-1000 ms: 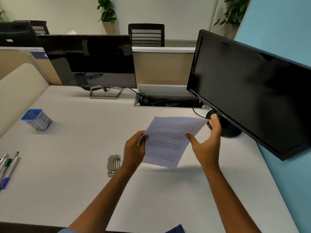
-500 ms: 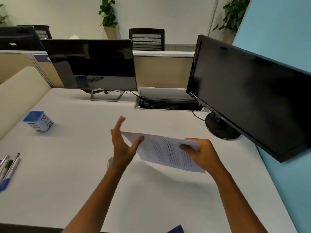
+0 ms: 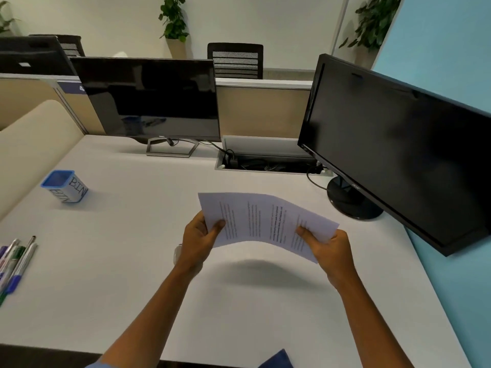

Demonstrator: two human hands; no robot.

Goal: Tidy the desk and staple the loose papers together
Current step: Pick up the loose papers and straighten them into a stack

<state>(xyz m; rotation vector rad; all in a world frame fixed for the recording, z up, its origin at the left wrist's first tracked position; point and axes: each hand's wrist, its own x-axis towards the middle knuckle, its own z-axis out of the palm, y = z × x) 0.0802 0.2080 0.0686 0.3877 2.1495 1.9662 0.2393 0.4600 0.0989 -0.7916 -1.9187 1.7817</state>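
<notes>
I see the papers (image 3: pixel 265 221) held above the desk (image 3: pixel 132 261), bowed between both hands: my left hand (image 3: pixel 199 240) pinches their left edge, my right hand (image 3: pixel 329 248) grips their right corner.

A white table (image 3: pixel 111 261) fills the lower view. At 11 o'clock a dark monitor (image 3: pixel 148 99) stands on a grey open-frame foot; at 2 o'clock a larger black monitor (image 3: pixel 398 150) sits on a round base, angled inward. Between them a cable well (image 3: pixel 265 162) lies open, with cords inside. Behind runs a beige partition (image 3: pixel 263 110) with a pale top rail. Past it stand a black mesh chair (image 3: pixel 235 61) at 12 o'clock, potted plants (image 3: pixel 174 19) and an off-white wall (image 3: pixel 279 22). A light blue panel (image 3: pixel 446 49) closes the right side. Even, soft light.
</notes>
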